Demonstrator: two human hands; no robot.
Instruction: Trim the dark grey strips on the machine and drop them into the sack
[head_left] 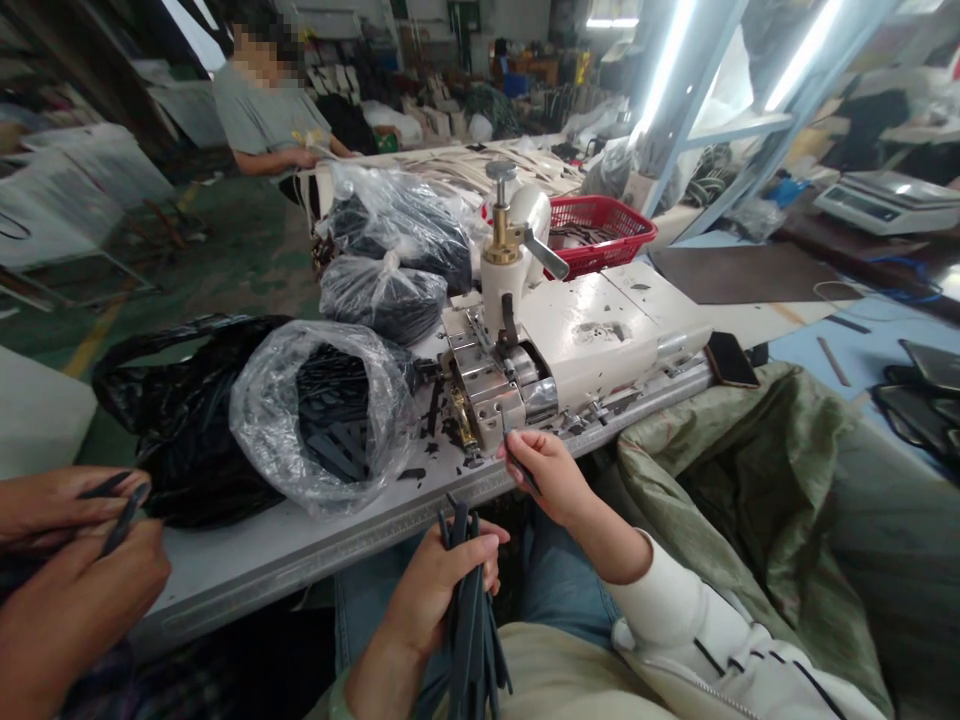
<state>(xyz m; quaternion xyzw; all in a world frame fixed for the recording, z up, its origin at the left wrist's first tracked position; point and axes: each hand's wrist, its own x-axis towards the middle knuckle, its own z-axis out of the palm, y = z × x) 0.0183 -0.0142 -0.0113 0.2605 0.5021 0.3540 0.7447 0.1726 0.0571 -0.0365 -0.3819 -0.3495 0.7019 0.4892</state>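
Note:
My left hand (439, 585) is closed round a bundle of dark flat strips (469, 620) that hangs down over my lap. My right hand (544, 470) pinches a single dark strip (520, 462) and holds it up against the front of a cream-coloured machine (570, 340) on the table, near its metal head (487, 385). A clear plastic bag full of dark strips (322, 415) lies open just left of the machine.
A co-worker's two hands (67, 560) at the lower left hold dark strips beside a black bag (172, 400). More filled bags (390, 260), a red basket (596, 230), a phone (729, 360) and a green sack (750, 480) surround the machine. Another person (266, 110) stands behind.

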